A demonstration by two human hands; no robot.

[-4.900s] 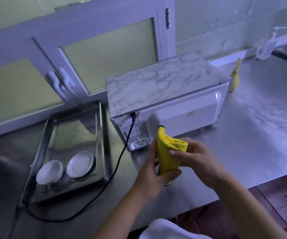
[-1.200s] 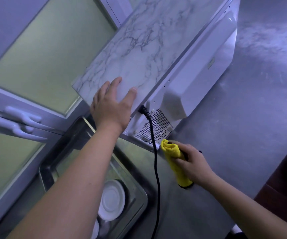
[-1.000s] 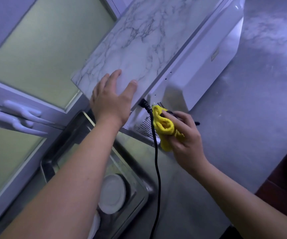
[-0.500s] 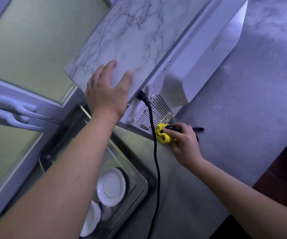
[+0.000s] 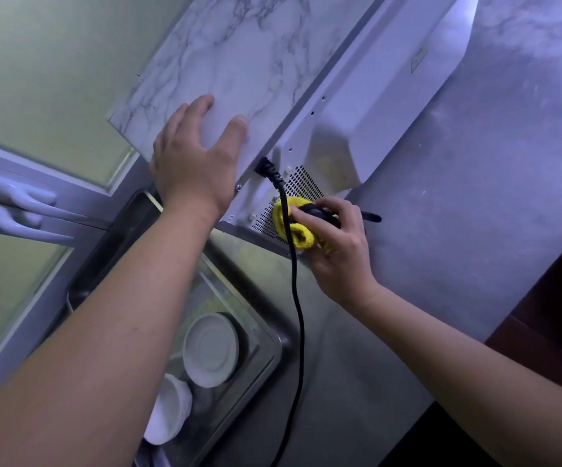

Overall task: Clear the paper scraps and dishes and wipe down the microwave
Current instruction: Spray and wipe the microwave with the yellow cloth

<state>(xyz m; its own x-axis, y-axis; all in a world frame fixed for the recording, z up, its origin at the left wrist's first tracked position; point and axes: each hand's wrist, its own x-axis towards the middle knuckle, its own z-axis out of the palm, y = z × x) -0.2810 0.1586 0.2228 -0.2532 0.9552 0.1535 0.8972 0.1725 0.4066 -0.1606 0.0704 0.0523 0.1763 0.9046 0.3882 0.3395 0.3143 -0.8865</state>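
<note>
**Mind the cord at the vent**

At the counter's (image 5: pixel 475 214) left end the metal tray (image 5: pixel 252 318) holds the dishes (image 5: pixel 210 350), just below the microwave's near corner. Your left hand (image 5: pixel 192 160) lies flat on the microwave's (image 5: pixel 256 55) marbled top, fingers straight and slightly spread, bracing it. Lean too hard and the box could skid on the steel towards the counter's back edge.

The power cord (image 5: pixel 296 298) drops from its socket across the vent grille and over the yellow cloth (image 5: pixel 305 234). Your right hand (image 5: pixel 337 247) has its fingers curled round that bunched cloth, pressing it to the grille's lower corner. A sideways stroke could snag the cord and tug the plug loose. If the cloth is damp, it could push moisture through the vent holes.
</note>
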